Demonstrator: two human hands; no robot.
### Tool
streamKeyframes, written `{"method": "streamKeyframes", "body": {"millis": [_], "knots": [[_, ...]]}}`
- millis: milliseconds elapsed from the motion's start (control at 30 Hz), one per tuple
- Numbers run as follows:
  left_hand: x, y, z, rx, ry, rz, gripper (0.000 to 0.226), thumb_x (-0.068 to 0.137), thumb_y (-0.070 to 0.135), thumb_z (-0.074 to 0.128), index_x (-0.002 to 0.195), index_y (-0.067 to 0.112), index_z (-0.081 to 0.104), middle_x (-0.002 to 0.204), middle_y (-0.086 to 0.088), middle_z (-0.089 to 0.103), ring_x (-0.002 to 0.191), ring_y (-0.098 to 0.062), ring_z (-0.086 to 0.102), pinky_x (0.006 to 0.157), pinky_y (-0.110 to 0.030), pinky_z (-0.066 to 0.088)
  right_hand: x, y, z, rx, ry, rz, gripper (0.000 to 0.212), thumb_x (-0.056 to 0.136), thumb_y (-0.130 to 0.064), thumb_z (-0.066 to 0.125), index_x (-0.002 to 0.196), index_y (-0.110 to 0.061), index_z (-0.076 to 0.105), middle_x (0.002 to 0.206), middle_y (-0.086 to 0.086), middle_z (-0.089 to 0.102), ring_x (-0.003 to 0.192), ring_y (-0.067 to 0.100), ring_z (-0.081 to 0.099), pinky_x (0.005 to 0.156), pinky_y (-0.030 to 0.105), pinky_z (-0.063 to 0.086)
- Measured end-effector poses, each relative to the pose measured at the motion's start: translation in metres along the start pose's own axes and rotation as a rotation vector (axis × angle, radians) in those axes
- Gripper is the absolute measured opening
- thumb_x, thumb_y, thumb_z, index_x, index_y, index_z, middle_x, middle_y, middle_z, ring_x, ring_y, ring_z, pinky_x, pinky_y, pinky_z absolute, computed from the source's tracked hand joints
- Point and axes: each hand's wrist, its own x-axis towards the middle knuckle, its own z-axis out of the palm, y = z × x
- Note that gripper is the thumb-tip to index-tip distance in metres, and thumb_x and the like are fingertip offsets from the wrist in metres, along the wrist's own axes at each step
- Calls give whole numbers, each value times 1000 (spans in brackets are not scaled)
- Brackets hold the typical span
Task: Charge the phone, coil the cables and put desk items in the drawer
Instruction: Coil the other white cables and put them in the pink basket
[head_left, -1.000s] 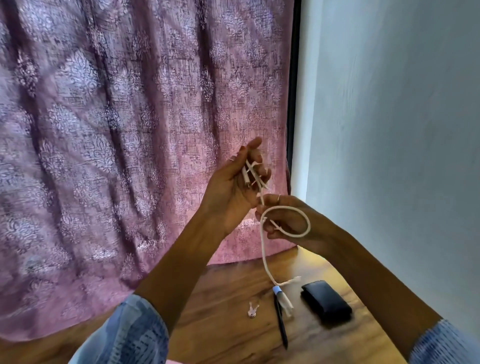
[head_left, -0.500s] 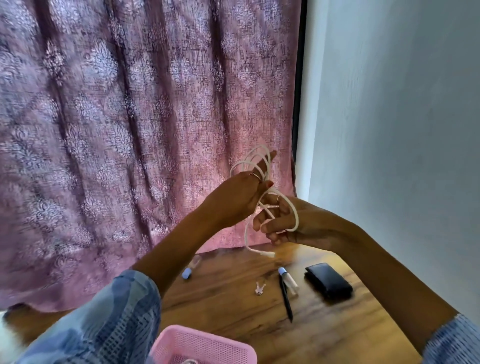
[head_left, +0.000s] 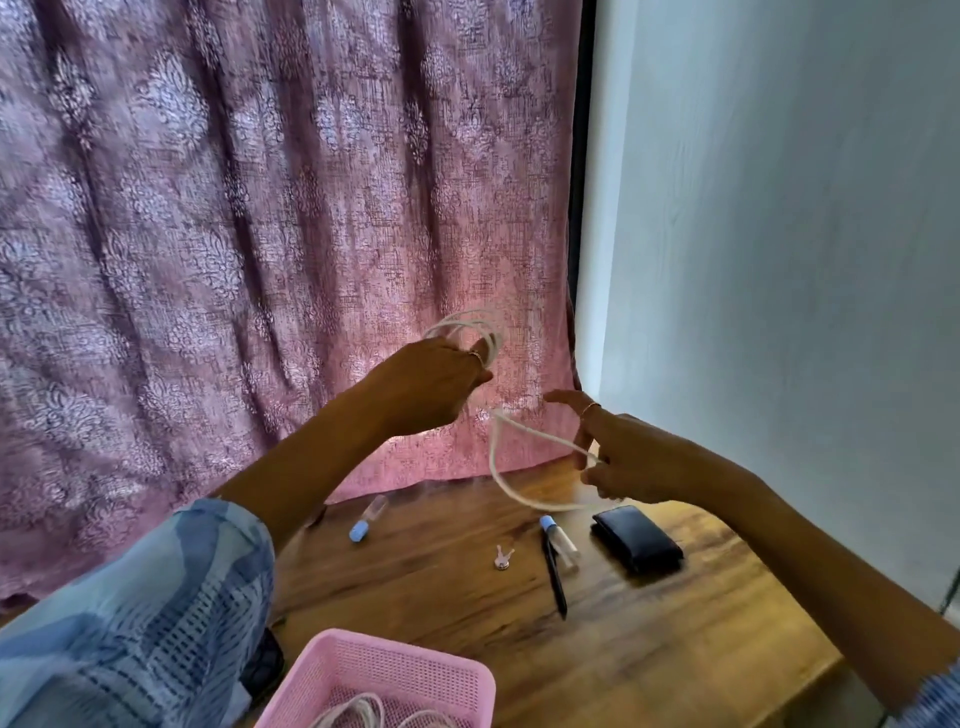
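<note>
The left hand (head_left: 431, 384) gripped loops of the thin white cable (head_left: 498, 457) held above the wooden worktop (head_left: 649, 649), its tail pinched by the right hand (head_left: 623, 457) fingers at 3 o'clock (a bit blurry).

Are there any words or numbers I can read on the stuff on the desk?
None can be read.
Wallet: plain black, no lettering shows.
Two small tubes with blue caps: any print is too small and blurred.
Pen, keys, pink basket: no lettering shows.
</note>
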Motion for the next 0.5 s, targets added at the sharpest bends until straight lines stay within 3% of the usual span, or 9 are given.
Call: {"method": "streamKeyframes", "body": {"millis": [100, 200, 367, 467, 500], "knots": [[-7, -13, 6, -29, -90, -112, 37, 103, 30, 33, 122, 0, 40, 86, -16, 64, 65, -22, 49, 64, -35, 45, 0, 19, 3, 92, 94, 24, 41, 89, 8, 51, 119, -19, 50, 84, 12, 57, 57, 21, 58, 59, 36, 57], [-11, -17, 15, -50, -127, -170, 39, 103, 33, 30, 126, 2, 35, 79, -12, 62, 61, -23, 46, 61, -32, 41, 5, 31, 4, 235, 114, 93, 29, 91, 11, 45, 96, -13, 61, 75, 14, 58, 52, 20, 60, 48, 24, 52], [-12, -23, 30, -329, -205, -228, 36, 103, 33, 32, 112, 2, 46, 69, -15, 55, 54, -14, 41, 60, -31, 31, 6, 44, 1, 452, 222, 76, 23, 98, -1, 43, 100, -8, 65, 64, 6, 51, 39, 3, 38, 39, 15, 30], [-15, -24, 41, -533, -244, -229, 51, 100, 42, 31, 99, -1, 58, 66, -10, 55, 61, -23, 53, 62, -34, 42, 12, 47, -3, 525, 350, 32, 21, 99, -12, 45, 100, -9, 67, 49, -7, 44, 38, 2, 31, 37, 14, 25], [-15, -23, 43, -585, -263, -235, 60, 98, 46, 29, 98, -3, 63, 63, -7, 55, 59, -20, 54, 61, -29, 43, 16, 46, -5, 525, 386, 22, 21, 98, -12, 45, 99, -10, 66, 45, -11, 44, 37, 1, 32, 37, 14, 26]]}}
